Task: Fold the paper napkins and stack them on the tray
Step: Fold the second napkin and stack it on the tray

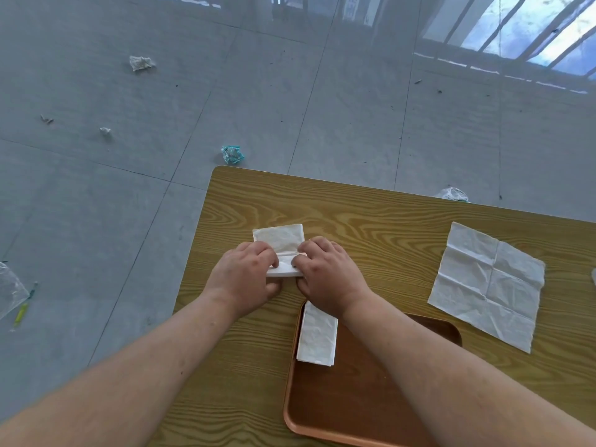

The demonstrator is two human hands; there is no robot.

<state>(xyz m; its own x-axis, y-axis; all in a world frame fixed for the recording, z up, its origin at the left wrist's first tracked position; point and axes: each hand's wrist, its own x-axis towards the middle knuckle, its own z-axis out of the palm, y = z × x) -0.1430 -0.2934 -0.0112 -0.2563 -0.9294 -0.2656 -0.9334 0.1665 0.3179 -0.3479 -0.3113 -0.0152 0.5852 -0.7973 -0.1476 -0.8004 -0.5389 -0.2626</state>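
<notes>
1. A person's left hand (245, 274) and right hand (327, 272) pinch the near fold of a half-folded napkin (280, 238), fingers curled over it.
2. Just nearer, a folded napkin (317, 333) lies on the tray (351, 401).
3. An open napkin (487, 285) lies flat at the right of the table (354, 211).

The left grip (245, 274) and right grip (329, 272) are bare hands on bare forearms (154, 359).
</notes>
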